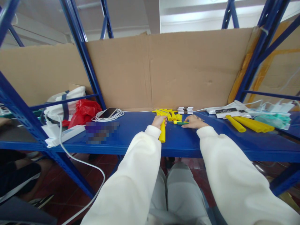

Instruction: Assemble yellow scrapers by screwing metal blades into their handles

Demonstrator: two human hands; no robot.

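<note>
My left hand [159, 121] is closed around the upper end of a yellow tapered tube [162, 135], which points down toward the table's front edge. In my right hand [194, 121], the fingers grip a screwdriver [181, 123] with a green and yellow handle. Its thin shaft points left, toward my left hand; where the tip ends is too small to tell. Just beyond both hands lies a loose pile of small yellow pieces [172, 115]. A small stack of white strips with dark bands [185, 110] stands behind my right hand.
Several yellow tubes [254, 124] lie on the blue table [136, 137] at right, near white packets [226, 112]. A coiled white cable [113, 115], red bag [85, 111] and power strip [67, 135] are at left. A cardboard panel [187, 68] closes the back; blue posts [82, 47] flank it.
</note>
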